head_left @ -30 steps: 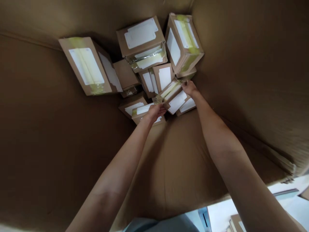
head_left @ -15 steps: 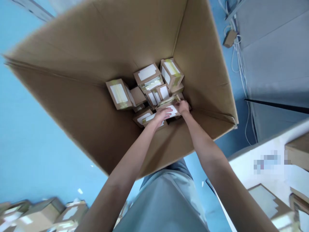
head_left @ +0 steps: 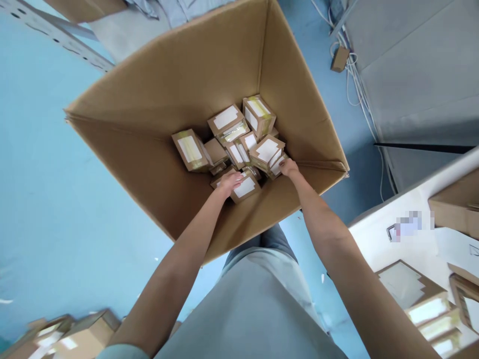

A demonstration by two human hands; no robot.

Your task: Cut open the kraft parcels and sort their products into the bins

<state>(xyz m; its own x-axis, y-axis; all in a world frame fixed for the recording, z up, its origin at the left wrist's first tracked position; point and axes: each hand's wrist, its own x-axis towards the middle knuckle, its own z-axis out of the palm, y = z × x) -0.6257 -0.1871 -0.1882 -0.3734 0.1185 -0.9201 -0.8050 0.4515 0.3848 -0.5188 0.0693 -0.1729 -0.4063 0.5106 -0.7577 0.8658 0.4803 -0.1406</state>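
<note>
Hands have parted since the earlier frame — our left hand point(head_left: 231, 182) is off the box the two were sharing and now lies over the near box point(head_left: 246, 188), while our right hand point(head_left: 289, 167) works close to the right corner of the carton point(head_left: 209, 65). That shared box, it seems, has gone up and over: we're looking at an upper box point(head_left: 267, 149) with its labelled face towards us.

Left grip: loose, fingers stretched across the near box, not wrapped round it. Right grip: fingers bent at the end of the lower box point(head_left: 277, 166), just below the upper one; pinching or merely resting, we can't tell.

Handling it well? We'd steady the upper box first, since it looks propped on the lower one and could slide, then press flat palms on opposite faces and stay off the taped seams.

Now the pointing — the upper box sits tilted, short of the carton's right corner, its long axis, as we judge it, roughly following the near edge, one taped end towards that corner. The near box, by the near wall, lies much the same way, labelled face up.
</note>
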